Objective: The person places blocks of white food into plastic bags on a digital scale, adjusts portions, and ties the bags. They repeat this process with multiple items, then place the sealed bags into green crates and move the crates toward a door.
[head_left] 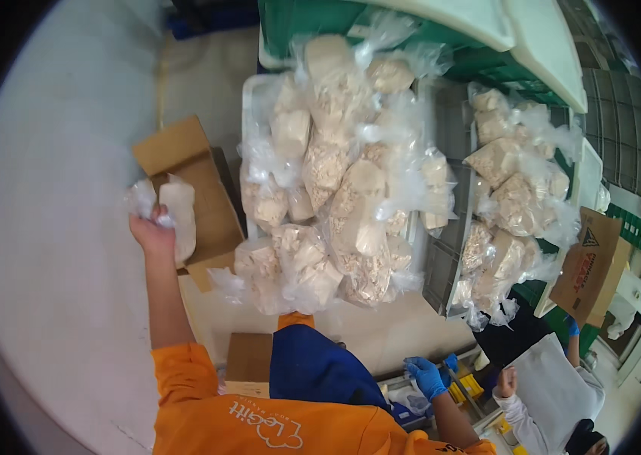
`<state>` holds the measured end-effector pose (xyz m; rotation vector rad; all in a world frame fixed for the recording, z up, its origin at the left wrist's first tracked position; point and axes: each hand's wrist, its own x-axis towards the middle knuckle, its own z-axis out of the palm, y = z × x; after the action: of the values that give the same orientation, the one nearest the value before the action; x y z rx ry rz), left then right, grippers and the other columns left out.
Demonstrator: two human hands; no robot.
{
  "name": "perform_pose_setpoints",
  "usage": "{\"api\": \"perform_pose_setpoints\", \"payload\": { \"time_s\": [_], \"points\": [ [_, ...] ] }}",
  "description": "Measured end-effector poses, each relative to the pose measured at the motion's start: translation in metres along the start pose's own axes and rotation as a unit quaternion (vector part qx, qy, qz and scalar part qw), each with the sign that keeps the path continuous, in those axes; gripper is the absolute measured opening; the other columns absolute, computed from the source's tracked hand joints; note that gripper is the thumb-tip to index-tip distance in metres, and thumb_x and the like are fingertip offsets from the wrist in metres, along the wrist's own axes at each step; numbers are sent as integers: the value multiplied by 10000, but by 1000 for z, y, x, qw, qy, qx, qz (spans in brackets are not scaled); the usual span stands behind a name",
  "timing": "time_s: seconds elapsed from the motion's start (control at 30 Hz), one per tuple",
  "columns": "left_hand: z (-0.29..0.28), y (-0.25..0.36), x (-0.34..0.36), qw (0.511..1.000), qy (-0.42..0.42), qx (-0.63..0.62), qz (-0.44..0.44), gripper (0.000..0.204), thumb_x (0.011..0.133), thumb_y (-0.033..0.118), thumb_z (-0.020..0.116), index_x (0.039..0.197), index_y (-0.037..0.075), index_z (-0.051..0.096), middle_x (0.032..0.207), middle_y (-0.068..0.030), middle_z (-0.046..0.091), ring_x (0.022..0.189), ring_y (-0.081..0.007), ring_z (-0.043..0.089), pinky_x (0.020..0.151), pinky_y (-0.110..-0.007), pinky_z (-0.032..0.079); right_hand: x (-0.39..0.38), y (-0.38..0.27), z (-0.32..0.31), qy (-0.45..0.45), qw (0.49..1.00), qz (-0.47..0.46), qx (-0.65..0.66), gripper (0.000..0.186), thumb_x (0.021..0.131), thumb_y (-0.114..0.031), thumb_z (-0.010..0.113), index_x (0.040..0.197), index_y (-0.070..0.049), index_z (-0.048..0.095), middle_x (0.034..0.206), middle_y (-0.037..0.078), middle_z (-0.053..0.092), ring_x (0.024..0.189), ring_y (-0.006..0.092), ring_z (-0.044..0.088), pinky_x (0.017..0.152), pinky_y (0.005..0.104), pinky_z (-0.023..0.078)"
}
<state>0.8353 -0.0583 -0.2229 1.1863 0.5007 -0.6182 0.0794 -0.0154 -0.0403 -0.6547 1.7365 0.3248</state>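
My left hand (150,232) is bare and stretched out to the left, shut on the twisted neck of a clear plastic bag (176,214) of pale, dough-like chunks. It holds the bag over an open cardboard box (199,176). My right hand (426,376), in a blue glove, is low at the right near small yellow and blue items (463,387). Its fingers are curled, and I cannot make out whether they hold anything. Between my hands, several similar filled bags (328,182) are heaped on a white tray (248,98).
A second heap of bags (514,201) lies on a grey crate (449,136) to the right. Green crates (290,19) stand at the back. Another person's hand (505,382) holds a white sheet at lower right, near a flattened cardboard piece (592,265). A small box (248,360) sits by my apron.
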Motion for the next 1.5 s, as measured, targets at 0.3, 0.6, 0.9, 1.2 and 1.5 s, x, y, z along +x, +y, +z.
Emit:
{"api": "perform_pose_setpoints", "payload": {
  "time_s": [0.3, 0.6, 0.9, 1.2, 1.5],
  "points": [
    [209, 42, -262, 932, -258, -202, -153, 206, 945, 227, 506, 973, 34, 573, 829, -97, 500, 828, -259, 466, 798, -378, 419, -21, -1, 15, 7, 996, -75, 51, 260, 916, -201, 685, 1125, -46, 684, 935, 41, 705, 773, 123, 663, 678, 263, 508],
    [247, -195, -204, 906, -315, 241, -145, 221, 945, 194, 581, 1045, 4, 632, 1069, -86, 588, 982, -205, 587, 838, -340, 513, -74, 88, 11, 127, 950, -165, 233, 288, 907, -198, 678, 1128, -13, 676, 960, 75, 703, 794, 150, 659, 718, 294, 530],
    [152, -239, -319, 583, -332, 650, 356, 593, 768, 292, 734, 1215, -61, 572, 1312, -293, 529, 1238, -425, 484, 1045, -471, 413, -97, 311, 125, 240, 874, -60, 418, 325, 896, -262, 663, 1056, 20, 680, 930, 112, 698, 772, 182, 653, 707, 322, 543],
    [-140, -381, -579, -76, -670, 708, -211, 391, 925, 351, 622, 1214, 88, 621, 1138, -66, 663, 954, -161, 639, 778, -341, 516, -29, 536, 382, 271, 911, 113, 288, 210, 874, -174, 617, 1042, -64, 677, 963, 130, 708, 778, 286, 689, 697, 417, 549],
    [-212, -528, -690, -135, -708, 687, -93, 254, 901, 219, 628, 1087, 50, 661, 930, -62, 693, 808, -159, 653, 675, -315, 518, 43, 531, 359, 220, 652, 207, 696, 357, 918, -319, 487, 940, -52, 723, 996, 224, 695, 879, 357, 684, 789, 461, 514]
  ]
}}
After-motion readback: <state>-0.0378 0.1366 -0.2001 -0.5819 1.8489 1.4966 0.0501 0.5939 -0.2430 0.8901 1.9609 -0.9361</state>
